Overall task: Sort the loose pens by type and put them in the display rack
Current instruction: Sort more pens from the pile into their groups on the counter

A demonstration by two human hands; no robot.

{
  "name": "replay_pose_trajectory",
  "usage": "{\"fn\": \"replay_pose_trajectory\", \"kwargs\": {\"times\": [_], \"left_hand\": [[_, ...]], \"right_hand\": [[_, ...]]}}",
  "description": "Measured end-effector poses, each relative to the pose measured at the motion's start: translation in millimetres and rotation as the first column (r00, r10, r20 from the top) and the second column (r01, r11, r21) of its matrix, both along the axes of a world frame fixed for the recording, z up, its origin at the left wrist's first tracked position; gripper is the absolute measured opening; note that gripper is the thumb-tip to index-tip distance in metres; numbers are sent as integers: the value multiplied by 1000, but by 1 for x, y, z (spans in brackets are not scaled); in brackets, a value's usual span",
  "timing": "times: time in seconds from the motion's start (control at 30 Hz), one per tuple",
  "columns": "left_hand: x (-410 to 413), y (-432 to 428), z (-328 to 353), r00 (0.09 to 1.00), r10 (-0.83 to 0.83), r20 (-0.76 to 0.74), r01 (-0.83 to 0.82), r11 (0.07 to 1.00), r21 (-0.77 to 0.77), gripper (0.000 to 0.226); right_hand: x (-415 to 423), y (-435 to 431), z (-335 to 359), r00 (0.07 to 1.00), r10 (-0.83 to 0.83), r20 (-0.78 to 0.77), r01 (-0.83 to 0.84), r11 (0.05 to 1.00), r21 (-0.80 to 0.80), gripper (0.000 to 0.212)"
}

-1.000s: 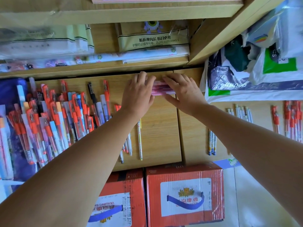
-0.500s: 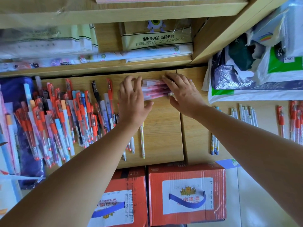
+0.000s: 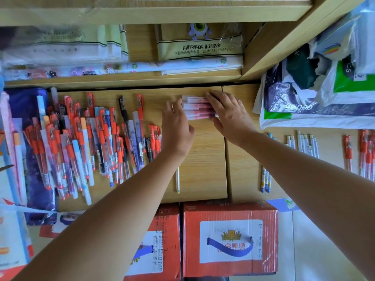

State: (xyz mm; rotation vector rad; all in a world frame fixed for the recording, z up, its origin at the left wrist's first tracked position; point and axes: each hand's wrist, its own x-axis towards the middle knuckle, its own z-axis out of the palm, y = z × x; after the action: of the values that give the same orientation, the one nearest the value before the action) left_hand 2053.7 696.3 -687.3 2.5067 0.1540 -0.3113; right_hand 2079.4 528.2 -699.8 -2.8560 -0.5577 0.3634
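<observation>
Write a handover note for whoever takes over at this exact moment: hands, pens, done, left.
Left hand: flat, fingers at the left ends of the pink pens.
Right hand: flat on their right part.
Done: pink pens grouped in a row; white pens laid apart on the right.
To do: mixed pile on the left and one stray pen; no rack loading visible.

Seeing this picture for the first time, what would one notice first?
The left hand and the right hand meet at a small row of pink-and-white pens at the back of the wooden top. To their left sprawls a big pile of orange-capped pens; a red carton stands below.
</observation>
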Motion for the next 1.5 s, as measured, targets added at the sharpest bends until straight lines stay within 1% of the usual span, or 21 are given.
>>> {"fn": "replay_pose_trajectory", "kwargs": {"times": [0.13,0.23,0.3,0.37,0.4,0.47,0.5,0.57,0.63,0.7,0.77,0.87,0.93,1.07,1.17,1.27,1.37,1.5], "left_hand": [[-2,14,5,999,-38,5,38,998,59,61],[-9,26,14,996,-60,63,54,994,93,44],[-19,38,22,994,-42,100,34,996,80,34],[-34,53,31,993,-12,116,4,998,68,22],[-43,63,35,994,-3,113,-5,998,69,16],[-62,84,41,994,18,104,-29,994,104,10],[-71,95,42,995,36,94,-48,991,128,11],[-88,117,42,996,73,59,-82,980,179,18],[-103,137,41,996,87,35,-94,961,261,29],[-113,154,41,997,79,-4,-74,946,317,45],[-121,171,42,996,42,-82,-14,951,308,57],[-130,193,36,988,-69,-135,104,956,273,64],[-133,202,33,984,-128,-121,155,956,250,65],[-130,211,29,983,-171,-66,182,956,230,62],[-126,215,30,980,-193,-48,199,954,224,59],[-122,218,27,977,-209,-48,214,946,243,56],[-118,221,25,975,-220,-32,221,944,244,52],[-117,223,23,975,-221,5,214,948,235,50]], "right_hand": [[0,3,8,1000,0,17,0,1000,6,65],[-3,11,18,999,17,45,-19,999,28,62],[-5,23,27,996,42,80,-47,997,64,54],[-8,40,37,994,45,102,-58,990,125,41],[-10,50,42,997,36,75,-48,985,164,34],[-18,73,51,998,6,-63,9,969,247,25],[-23,85,55,990,-6,-142,44,962,268,23],[-35,109,58,970,4,-241,57,968,246,21],[-49,132,57,954,43,-298,15,982,191,28],[-61,155,53,947,31,-321,17,989,147,34],[-70,176,45,946,-50,-321,96,987,128,32],[-80,199,39,922,-220,-318,225,974,-22,30],[-87,206,39,907,-300,-296,284,954,-97,32],[-96,216,42,889,-379,-255,339,922,-187,36],[-96,224,42,868,-426,-257,375,900,-224,40],[-92,232,38,827,-470,-310,403,879,-255,38],[-89,235,36,798,-499,-339,423,863,-276,44],[-88,235,35,783,-505,-362,436,862,-259,46]]}}
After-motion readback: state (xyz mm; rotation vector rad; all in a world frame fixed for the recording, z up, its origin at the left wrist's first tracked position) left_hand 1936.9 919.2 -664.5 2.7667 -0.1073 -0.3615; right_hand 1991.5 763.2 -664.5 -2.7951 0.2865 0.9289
